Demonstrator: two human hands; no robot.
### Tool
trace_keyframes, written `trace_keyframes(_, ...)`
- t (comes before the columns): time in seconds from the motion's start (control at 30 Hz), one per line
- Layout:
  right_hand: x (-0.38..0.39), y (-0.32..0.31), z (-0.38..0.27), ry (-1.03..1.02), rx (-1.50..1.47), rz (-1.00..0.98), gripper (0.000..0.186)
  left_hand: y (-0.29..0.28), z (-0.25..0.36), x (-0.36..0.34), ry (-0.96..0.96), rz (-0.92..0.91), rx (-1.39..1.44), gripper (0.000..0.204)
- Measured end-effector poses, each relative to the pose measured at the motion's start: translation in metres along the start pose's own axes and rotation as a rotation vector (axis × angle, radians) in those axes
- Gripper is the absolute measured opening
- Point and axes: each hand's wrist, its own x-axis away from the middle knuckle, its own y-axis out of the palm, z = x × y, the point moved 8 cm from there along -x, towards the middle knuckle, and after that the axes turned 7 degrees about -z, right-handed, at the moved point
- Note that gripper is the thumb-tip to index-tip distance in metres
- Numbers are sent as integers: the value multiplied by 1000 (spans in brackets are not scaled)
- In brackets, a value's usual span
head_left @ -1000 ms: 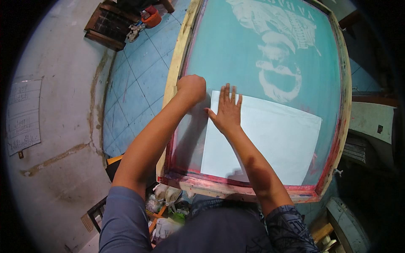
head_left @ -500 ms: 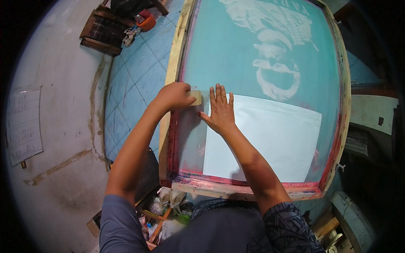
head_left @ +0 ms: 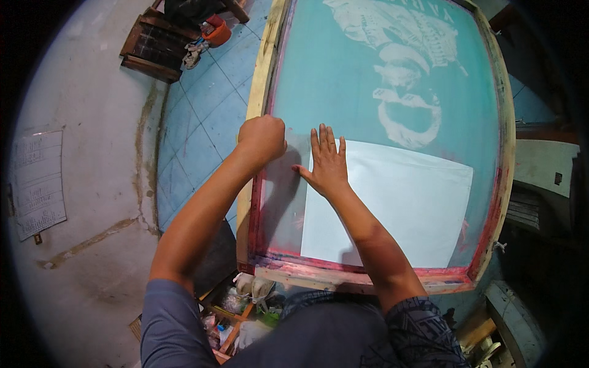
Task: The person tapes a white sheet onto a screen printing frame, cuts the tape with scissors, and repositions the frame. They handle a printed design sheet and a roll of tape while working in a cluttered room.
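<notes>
My left hand is closed in a fist over the left rail of a wooden-framed printing screen. It grips what looks like a roll of tan tape, now almost wholly hidden by the fingers. My right hand lies flat with fingers spread on the upper left corner of a white sheet of paper, its thumb reaching left past the sheet's edge. The sheet rests on the near part of the teal mesh. Beyond it, a pale figure design shows in the mesh.
Red ink stains line the screen's near wooden rail. Below it stands an open box of bags and small items. Left are a wall with a pinned paper and a blue tiled floor with an orange bucket.
My left hand has drawn back left to the frame rail and turned, so the tan tape roll is now hidden. My right hand stays flat on the paper. The view has shifted slightly.
</notes>
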Motion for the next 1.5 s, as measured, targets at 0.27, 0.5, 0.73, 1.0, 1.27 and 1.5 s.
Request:
trace_keyframes(0.27, 0, -1, 6, -69, -90, -6, 98, 6, 6, 13, -27, 40, 98, 31)
trace_keyframes(0.5, 2, -4, 8, -64, -84, -78, 81, 6, 6, 15, -6, 157, 205, 28)
trace_keyframes(0.73, 1, -12, -5, -67, -118, -101, 70, 7, 4, 13, -37, 65, 282, 26)
trace_keyframes(1.0, 5, -26, -7, -129, -75, -77, 59, -3, 14, 16, 11, 158, 348, 20)
trace_keyframes(1.27, 12, -30, -9, -148, -143, -42, 65, 27, 30, 16, 11, 233, 159, 19)
trace_keyframes(1.5, 50, -31, 24, -110, -182, 25, 74, 23, 41, 18, -10, 456, 157, 37)
